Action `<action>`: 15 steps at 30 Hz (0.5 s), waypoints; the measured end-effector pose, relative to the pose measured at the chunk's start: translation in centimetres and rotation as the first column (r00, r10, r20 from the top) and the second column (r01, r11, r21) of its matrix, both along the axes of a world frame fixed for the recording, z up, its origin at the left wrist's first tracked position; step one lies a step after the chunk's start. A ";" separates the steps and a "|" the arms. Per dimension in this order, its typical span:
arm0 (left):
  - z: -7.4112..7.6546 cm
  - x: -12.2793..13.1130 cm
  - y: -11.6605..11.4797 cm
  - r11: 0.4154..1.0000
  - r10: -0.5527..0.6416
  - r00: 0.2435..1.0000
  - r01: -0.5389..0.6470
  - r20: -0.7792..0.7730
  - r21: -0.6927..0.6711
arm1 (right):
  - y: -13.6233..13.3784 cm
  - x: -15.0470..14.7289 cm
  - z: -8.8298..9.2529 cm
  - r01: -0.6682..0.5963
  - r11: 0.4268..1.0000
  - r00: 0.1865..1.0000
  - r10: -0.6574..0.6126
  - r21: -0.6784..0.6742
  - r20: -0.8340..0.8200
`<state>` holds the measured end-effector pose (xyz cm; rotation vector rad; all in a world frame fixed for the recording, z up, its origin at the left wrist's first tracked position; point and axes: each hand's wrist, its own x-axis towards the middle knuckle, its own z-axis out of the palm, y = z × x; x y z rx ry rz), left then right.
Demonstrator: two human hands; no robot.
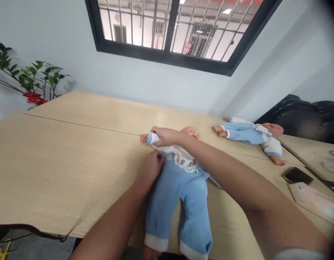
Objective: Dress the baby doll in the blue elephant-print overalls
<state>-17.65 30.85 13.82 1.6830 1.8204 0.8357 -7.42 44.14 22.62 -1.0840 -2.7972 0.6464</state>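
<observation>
A baby doll (180, 184) in a white and blue outfit with a cartoon face on the chest lies on its back, legs toward me. My right hand (165, 136) reaches across its chest and is wrapped round the doll's white sleeve (153, 138), with the small doll hand sticking out past the blue cuff. Lower down, at the doll's side by the waist, my left hand (153, 164) is closed on the blue edge of the outfit (168, 154). My right forearm covers part of the doll's head and its other arm.
A second doll (245, 133) in similar clothes lies at the back right. Near it are a phone (297, 176), a pale packet (314, 200) and a black chair (299, 115). A plant (34, 77) stands left of the wooden table (61, 162). A barred window is above.
</observation>
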 end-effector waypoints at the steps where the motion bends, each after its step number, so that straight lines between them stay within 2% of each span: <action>1: 0.1 0.0 -0.1 1.000 0.009 1.000 -0.009 0.000 0.017 | -0.4 1.1 0.4 0.030 0.999 0.999 -0.029 0.029 -0.030; 3: 0.3 0.0 -0.2 0.997 0.019 1.000 -0.019 -0.009 0.070 | -1.4 3.2 1.0 0.034 0.996 0.996 -0.027 0.088 -0.087; 6: 0.3 0.1 -0.5 0.984 0.023 0.999 -0.018 -0.023 0.177 | -3.0 5.4 1.3 -0.059 0.981 0.983 0.090 0.186 -0.161; 9: 0.2 0.0 -0.7 0.966 0.014 1.000 -0.009 -0.020 0.258 | -3.9 6.4 1.4 -0.123 0.954 0.975 0.168 0.272 -0.146; 11: 0.0 -0.1 -0.8 0.950 0.006 1.000 0.001 -0.021 0.313 | -4.1 6.8 1.4 -0.180 0.910 0.973 0.219 0.374 -0.066; 15: -0.3 -0.2 -0.8 0.891 0.004 1.000 0.005 -0.020 0.455 | -4.4 7.7 1.1 -0.306 0.756 0.946 0.311 0.579 0.094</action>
